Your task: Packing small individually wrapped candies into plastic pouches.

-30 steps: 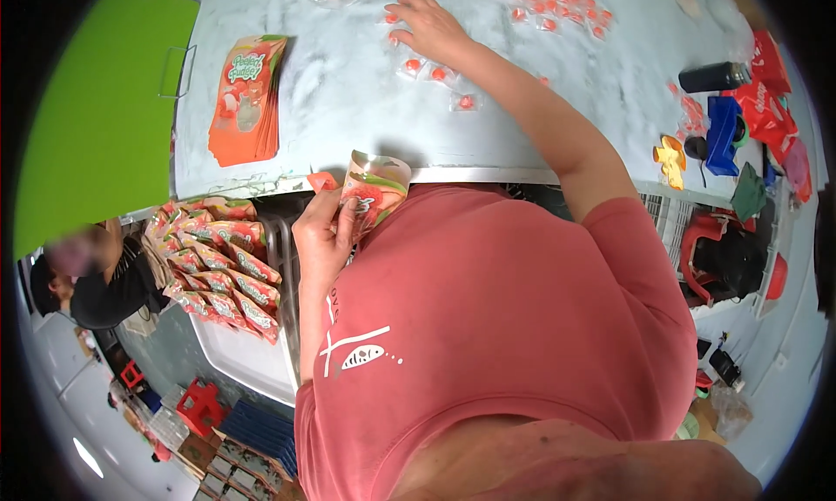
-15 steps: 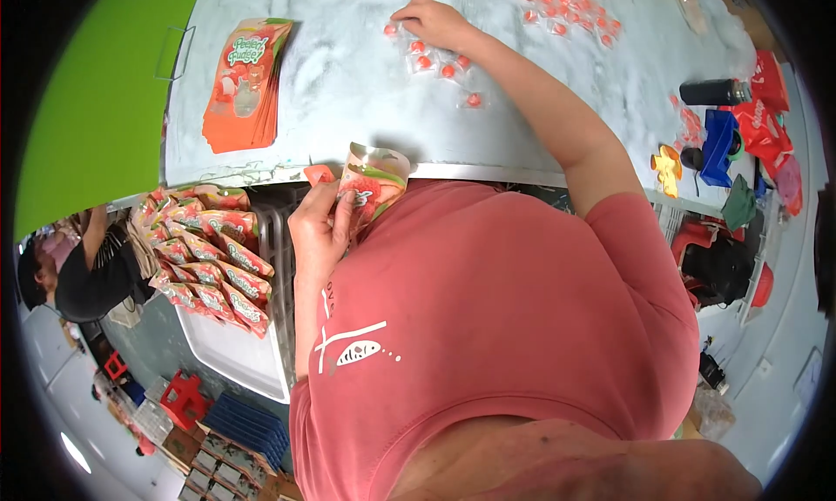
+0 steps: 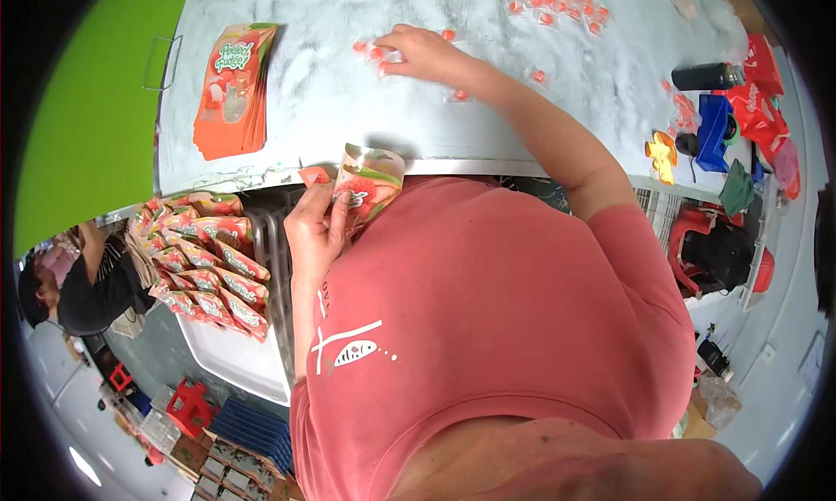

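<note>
My left hand (image 3: 315, 228) grips an open-topped printed pouch (image 3: 376, 174) in red, green and cream at the table's front edge, thumb across its face. A small orange-red corner (image 3: 314, 175) sticks out beside the fingers. Over the table, my right hand (image 3: 429, 55) has its thumb and fingers curled around a small red candy in a clear wrapper (image 3: 377, 54). Another wrapped candy (image 3: 359, 46) lies just left of the fingertips. More single ones lie around the hand, including a wrapped candy (image 3: 538, 76) to the right.
A stack of flat pouches (image 3: 233, 96) lies at the table's left. Filled pouches (image 3: 213, 266) crowd a white tray (image 3: 239, 362) beside me. Many wrapped candies (image 3: 557, 0) spread at the back. A dark bottle (image 3: 707, 76) and blue holder (image 3: 714, 134) stand right. Another person (image 3: 96, 288) is at far left.
My right hand has come nearer and slightly left, its fingers now around a candy. The candies near it lie more spread out. My left hand keeps the pouch in nearly the same place.
</note>
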The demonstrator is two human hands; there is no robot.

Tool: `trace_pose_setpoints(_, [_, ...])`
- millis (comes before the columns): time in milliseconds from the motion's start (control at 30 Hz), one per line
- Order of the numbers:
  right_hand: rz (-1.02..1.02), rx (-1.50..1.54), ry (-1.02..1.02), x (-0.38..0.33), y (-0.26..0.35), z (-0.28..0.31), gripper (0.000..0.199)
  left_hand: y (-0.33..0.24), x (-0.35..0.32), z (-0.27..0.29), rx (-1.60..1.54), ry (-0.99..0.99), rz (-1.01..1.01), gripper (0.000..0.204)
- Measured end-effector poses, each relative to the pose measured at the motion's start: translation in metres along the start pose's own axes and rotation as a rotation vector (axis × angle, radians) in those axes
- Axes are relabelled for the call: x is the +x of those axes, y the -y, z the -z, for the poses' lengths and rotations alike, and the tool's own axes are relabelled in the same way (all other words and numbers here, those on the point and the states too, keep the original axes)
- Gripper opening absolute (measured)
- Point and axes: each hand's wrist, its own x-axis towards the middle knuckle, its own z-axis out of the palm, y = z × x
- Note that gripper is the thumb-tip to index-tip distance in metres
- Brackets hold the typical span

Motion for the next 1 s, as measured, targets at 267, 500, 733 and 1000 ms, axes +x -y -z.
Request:
trace_pose_setpoints(267, [-0.269, 0.062, -0.235, -0.032, -0.051, 0.054, 0.045, 0.007, -0.008, 0.002, -0.018, -0.024, 0.01, 0.013])
trace_pose_setpoints(500, [-0.173, -0.033, -0.129, -0.05, -0.045, 0.046, 0.044, 0.003, -0.006, 0.001, -0.028, -0.018, -0.014, 0.013])
trace_pose_setpoints(733, [-0.185, -0.078, -0.123, 0.007, -0.028, 0.01, 0.042, -0.002, -0.014, -0.002, -0.024, -0.039, 0.015, 0.011])
trace_pose_setpoints(1000, [-0.115, 0.036, -0.081, 0.009, -0.001, 0.016, 0.043, -0.006, -0.023, 0.004, 0.014, -0.101, -0.005, 0.012])
